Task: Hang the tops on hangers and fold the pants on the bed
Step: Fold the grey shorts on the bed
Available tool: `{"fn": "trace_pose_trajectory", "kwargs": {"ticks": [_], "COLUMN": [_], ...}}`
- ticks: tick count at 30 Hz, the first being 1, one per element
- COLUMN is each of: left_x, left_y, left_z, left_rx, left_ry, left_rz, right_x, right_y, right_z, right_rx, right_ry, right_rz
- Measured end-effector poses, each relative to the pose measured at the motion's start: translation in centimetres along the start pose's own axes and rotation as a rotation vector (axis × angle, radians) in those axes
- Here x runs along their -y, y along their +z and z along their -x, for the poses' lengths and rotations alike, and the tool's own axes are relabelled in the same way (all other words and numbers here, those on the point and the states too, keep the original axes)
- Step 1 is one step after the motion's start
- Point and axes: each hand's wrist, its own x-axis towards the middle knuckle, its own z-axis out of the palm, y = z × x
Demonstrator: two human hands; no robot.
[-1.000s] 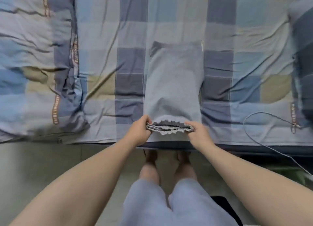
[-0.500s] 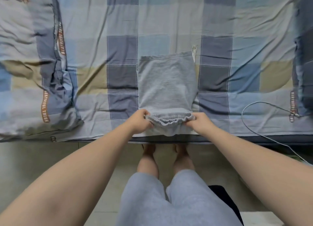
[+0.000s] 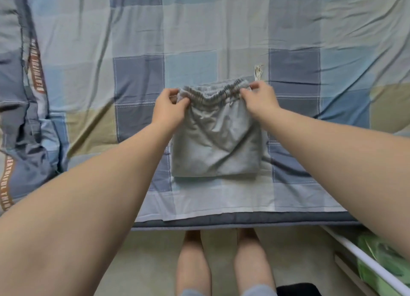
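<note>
Grey pants lie folded into a compact rectangle on the checked bed sheet, near the bed's front edge. The elastic waistband sits on top at the far side of the fold. My left hand pinches the waistband's left end. My right hand pinches its right end. A pale drawstring end pokes out just beyond my right hand. No tops or hangers are in view.
A rumpled duvet with a brown lettered band is bunched along the left of the bed. The bed's front edge runs below the pants. A white rail and a green item sit at lower right on the floor side.
Both hands carried the waistband from the bed's near edge up and away, folding the pants over onto themselves into a shorter rectangle. The view has moved closer to the bed.
</note>
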Motion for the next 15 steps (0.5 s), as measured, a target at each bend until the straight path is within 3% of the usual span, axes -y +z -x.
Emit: {"fn": "trace_pose_trajectory", "kwargs": {"ticks": [5, 7, 11, 15], "left_x": [4.2, 6.4, 10.1, 11.1], "left_y": [1.4, 1.8, 2.7, 3.3], "left_z": [-1.1, -0.4, 1.1, 1.3], "left_rx": [-0.068, -0.100, -0.057, -0.028], "left_ry": [-0.105, -0.182, -0.272, -0.281], "left_rz": [-0.171, -0.111, 0.046, 0.053], "right_x": [-2.8, -5.1, -9.2, -10.1], "right_y": [2.0, 1.8, 1.4, 1.6], "right_z": [-1.6, -1.3, -1.1, -1.3], "right_rx": [-0.197, -0.215, 0.016, 0.248], "right_ry": [0.112, 0.166, 0.251, 0.231], "right_rz": [0.073, 0.067, -0.153, -0.244]}}
